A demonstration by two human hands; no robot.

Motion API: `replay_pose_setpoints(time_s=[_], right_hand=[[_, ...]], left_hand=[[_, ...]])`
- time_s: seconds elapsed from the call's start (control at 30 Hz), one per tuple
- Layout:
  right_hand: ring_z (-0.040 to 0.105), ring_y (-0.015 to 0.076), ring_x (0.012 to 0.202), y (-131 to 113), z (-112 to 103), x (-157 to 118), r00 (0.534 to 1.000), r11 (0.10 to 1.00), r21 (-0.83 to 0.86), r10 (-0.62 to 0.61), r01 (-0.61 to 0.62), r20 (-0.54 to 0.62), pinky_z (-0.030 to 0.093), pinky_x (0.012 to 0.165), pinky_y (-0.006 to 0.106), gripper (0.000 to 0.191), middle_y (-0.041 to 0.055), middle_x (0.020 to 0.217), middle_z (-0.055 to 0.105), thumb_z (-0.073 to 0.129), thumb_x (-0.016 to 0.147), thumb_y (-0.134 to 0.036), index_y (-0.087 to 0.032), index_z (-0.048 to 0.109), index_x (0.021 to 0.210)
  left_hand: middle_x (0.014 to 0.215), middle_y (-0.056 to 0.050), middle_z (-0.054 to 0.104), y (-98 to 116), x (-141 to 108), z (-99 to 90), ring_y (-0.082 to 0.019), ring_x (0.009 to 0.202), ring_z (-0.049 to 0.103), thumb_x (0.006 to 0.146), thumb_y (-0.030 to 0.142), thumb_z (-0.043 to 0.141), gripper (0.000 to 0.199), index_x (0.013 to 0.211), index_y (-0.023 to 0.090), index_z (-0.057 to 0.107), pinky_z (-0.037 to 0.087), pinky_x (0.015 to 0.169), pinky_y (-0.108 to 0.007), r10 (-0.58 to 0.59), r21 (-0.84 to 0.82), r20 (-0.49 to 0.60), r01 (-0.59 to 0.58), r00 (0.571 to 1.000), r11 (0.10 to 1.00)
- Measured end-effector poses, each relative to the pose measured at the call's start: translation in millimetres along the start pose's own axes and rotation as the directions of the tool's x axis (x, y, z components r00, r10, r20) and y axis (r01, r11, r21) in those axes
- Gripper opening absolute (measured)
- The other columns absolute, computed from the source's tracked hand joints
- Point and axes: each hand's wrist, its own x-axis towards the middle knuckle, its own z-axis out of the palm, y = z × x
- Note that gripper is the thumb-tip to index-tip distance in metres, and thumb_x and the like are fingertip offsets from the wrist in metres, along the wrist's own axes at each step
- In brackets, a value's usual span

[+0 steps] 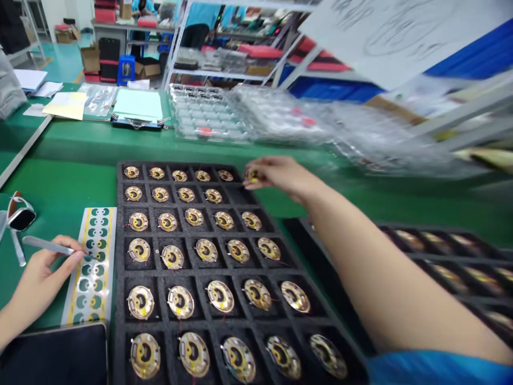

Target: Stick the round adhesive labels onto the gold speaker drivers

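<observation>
My left hand (44,275) pinches a pair of tweezers (52,246); its fingertips and the tweezer tip meet a white sheet of dark green ring-shaped stickers with yellow edges (98,232). Between the fingers of my right hand (276,175) is a round gold watch-like part (252,175), partly hidden and blurred. This hand hovers by the back right corner of a black foam tray (120,214), near a dark compartment in the second row. Similar round gold parts (206,249) with thin red wires lie one to a compartment across the tray.
A second foam tray with parts (444,243) lies beneath and beyond my right forearm. Left are a smartwatch (22,219) and a dark tablet-like device (56,355). Behind stand a clipboard (138,107), stacked clear plastic trays (210,115) and a metal rack (224,74). A person (143,8) sits far back.
</observation>
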Motion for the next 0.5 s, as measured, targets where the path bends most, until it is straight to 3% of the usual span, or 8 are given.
replay_pose_setpoints(time_s=[0.1, 0.2, 0.37, 0.5], right_hand=[[0.066, 0.0188, 0.093, 30.8, -1.9, 11.5, 0.989, 0.980, -0.171, 0.120, -0.104, 0.088, 0.057, 0.079, 0.037, 0.025, 0.0078, 0.115, 0.065, 0.059, 0.097, -0.032, -0.017, 0.062, 0.116], [0.065, 0.0212, 0.099, 42.2, -0.7, 20.9, 0.987, 0.940, -0.326, 0.133, -0.098, 0.085, 0.056, 0.083, 0.041, 0.029, 0.0089, 0.120, 0.063, 0.060, 0.096, -0.032, -0.017, 0.060, 0.121], [0.063, 0.0227, 0.105, 37.4, 3.1, 48.9, 0.999, 0.878, -0.479, -0.001, 0.023, 0.046, 0.054, 0.089, 0.041, 0.026, 0.0090, 0.126, 0.061, 0.058, 0.097, -0.033, -0.019, 0.063, 0.118], [0.064, 0.0212, 0.100, 38.0, 16.9, 60.9, 0.991, 0.870, -0.475, -0.109, 0.135, 0.081, 0.055, 0.085, 0.040, 0.026, 0.0086, 0.121, 0.063, 0.059, 0.096, -0.033, -0.019, 0.062, 0.117]], left_hand=[[0.077, -0.004, 0.072, -7.9, 1.1, 5.1, -0.019, 0.068, 0.069, 0.091, 0.045, 0.054, 0.033, 0.077, 0.020, 0.070, 0.055, 0.059, -0.025, -0.062, -0.050, 0.118, 0.069, 0.991, 0.996], [0.081, -0.006, 0.075, -12.4, 2.4, 9.6, -0.023, 0.077, 0.072, 0.094, 0.050, 0.045, 0.043, 0.079, 0.020, 0.071, 0.058, 0.071, -0.032, -0.115, -0.071, 0.257, 0.137, 0.960, 0.988], [0.106, -0.008, 0.076, -7.9, 2.8, 9.6, -0.027, 0.099, 0.071, 0.095, 0.049, 0.041, 0.042, 0.094, 0.021, 0.072, 0.054, 0.090, -0.039, -0.192, -0.030, 0.383, 0.220, 0.903, 0.975], [0.106, -0.006, 0.075, -3.0, 3.2, 2.2, -0.024, 0.101, 0.069, 0.097, 0.043, 0.043, 0.036, 0.101, 0.021, 0.070, 0.051, 0.092, -0.036, -0.154, 0.028, 0.434, 0.157, 0.888, 0.987]])
